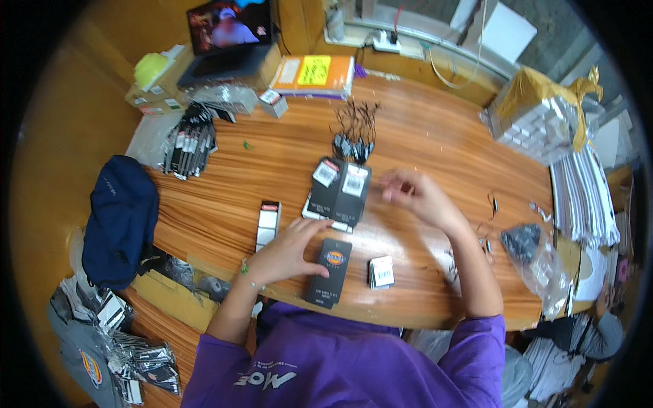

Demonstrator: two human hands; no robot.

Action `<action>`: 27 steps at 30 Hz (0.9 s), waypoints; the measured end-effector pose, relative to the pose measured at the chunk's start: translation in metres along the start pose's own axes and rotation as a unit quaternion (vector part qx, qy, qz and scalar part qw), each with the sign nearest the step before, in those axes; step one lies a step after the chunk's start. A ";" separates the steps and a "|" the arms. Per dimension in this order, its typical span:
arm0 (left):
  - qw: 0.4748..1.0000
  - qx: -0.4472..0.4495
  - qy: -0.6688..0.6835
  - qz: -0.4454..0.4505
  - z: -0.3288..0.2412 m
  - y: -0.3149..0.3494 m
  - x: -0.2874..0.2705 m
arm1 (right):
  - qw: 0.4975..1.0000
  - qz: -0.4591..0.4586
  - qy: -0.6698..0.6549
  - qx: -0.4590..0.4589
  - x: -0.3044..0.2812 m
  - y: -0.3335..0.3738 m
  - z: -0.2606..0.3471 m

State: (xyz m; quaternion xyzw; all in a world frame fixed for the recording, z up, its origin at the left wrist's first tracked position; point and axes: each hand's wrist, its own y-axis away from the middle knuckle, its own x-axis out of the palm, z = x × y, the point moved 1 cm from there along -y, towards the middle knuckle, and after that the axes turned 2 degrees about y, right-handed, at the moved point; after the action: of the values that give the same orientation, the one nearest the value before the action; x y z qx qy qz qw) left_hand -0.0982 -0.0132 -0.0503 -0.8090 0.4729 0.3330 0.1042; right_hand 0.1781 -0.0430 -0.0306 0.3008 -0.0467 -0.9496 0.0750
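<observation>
Pinning a black tag (328,272) flat near the front edge of the tabletop (422,136), the left hand (289,253) is lying spread over its left side, fingers apart, seemingly steadying it. The right hand (415,194) is hovering beside the stacked tags (340,189), fingertips drawn together, though blur is hiding whether a string is being pinched.

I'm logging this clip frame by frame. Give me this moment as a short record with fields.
setting: wooden table
left hand: flat on the left edge of a black hang tag
right hand: raised above the table, fingers pinched; anything held is too small to tell
stack: black tags with white labels, behind the hands
small stack: tags, right of the black hang tag
strings: black loops, farther back
</observation>
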 end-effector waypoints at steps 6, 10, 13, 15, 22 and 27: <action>0.999 0.017 -0.011 -0.033 0.003 -0.001 0.003 | 0.992 0.022 0.125 0.025 0.059 0.076 -0.001; 0.995 0.056 -0.026 -0.074 0.000 0.002 0.002 | 0.988 -0.042 0.149 -0.007 0.072 0.089 -0.006; 0.985 -0.005 0.168 -0.042 0.006 0.010 0.005 | 0.993 -0.078 0.091 0.025 0.075 0.091 -0.006; 0.944 -0.065 0.322 -0.024 0.007 0.015 0.006 | 0.993 -0.113 0.027 0.028 0.077 0.092 -0.009; 0.897 -0.136 0.418 -0.053 -0.018 0.019 0.016 | 0.971 -0.176 -0.154 -0.048 0.082 0.104 0.028; 0.911 -0.066 0.402 -0.057 -0.040 0.005 0.041 | 0.944 -0.306 -0.107 -0.059 0.104 0.097 0.032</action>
State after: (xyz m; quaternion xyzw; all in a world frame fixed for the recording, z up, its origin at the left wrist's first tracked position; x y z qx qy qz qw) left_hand -0.0710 -0.0638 -0.0458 -0.9049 0.4053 0.0033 -0.1296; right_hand 0.0869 -0.1546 -0.0503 0.1924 0.0959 -0.9544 -0.2072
